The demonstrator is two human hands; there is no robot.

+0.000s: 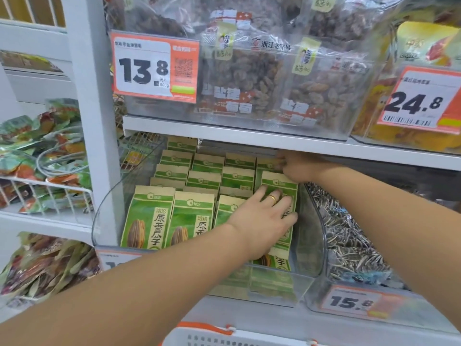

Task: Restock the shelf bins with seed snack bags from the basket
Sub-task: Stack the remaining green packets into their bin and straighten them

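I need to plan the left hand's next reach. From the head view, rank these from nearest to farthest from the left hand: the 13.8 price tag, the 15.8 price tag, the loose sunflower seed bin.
From the left hand:
1. Loose sunflower seed bin, just to its right.
2. 15.8 price tag, lower right, on that bin's front.
3. 13.8 price tag, upper left, on the shelf above.

Approx. 15 green-and-tan paper seed snack bags (149,216) visible in clear plastic bin (305,283); 3 orange price tags (154,67); 2 hands (264,221).
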